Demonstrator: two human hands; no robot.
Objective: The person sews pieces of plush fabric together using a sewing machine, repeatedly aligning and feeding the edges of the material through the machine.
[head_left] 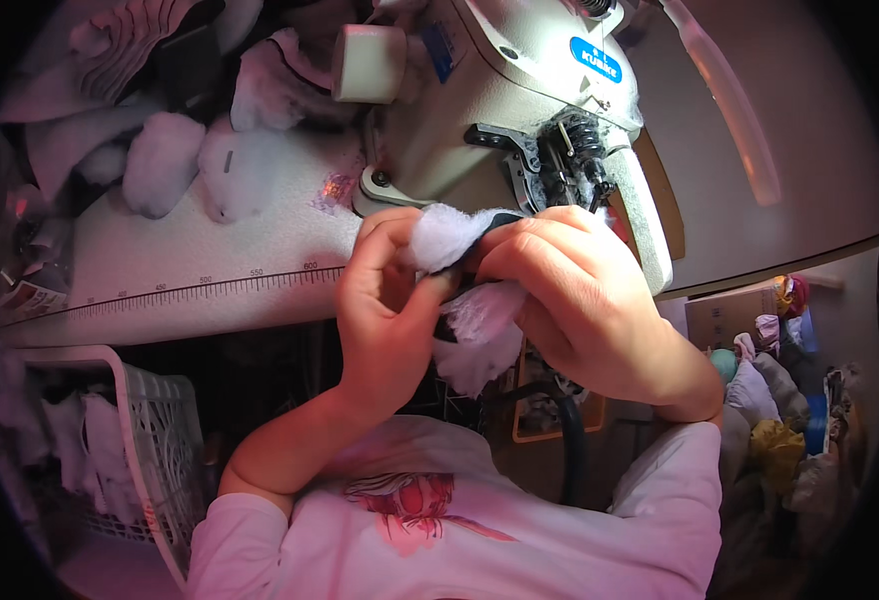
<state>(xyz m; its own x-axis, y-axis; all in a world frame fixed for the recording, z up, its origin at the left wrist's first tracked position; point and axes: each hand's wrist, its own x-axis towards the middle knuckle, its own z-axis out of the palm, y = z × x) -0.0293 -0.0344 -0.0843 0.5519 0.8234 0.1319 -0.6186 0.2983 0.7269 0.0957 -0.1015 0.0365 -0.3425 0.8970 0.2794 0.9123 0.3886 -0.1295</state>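
Between my two hands is a piece of white fluffy plush fabric (444, 238) with a dark strip along its edge. My left hand (385, 290) pinches it from the left, thumb and fingers closed. From the right, my right hand (570, 285) grips the dark part, its fingertips partly hidden behind the knuckles. A paler flap of the fabric (482, 335) hangs below the fingers. Just beyond my hands stands a white sewing machine (470, 110), its dark metal working parts (565, 160) close above my right hand.
White plush pieces (165, 165) lie at the table's back left. A printed ruler (225, 285) runs along the table's front edge. Below left stands a white plastic basket (160, 450) holding more white pieces. Colourful bundled bags (770, 400) are piled on the right. An orange-rimmed tray (550, 435) sits underneath.
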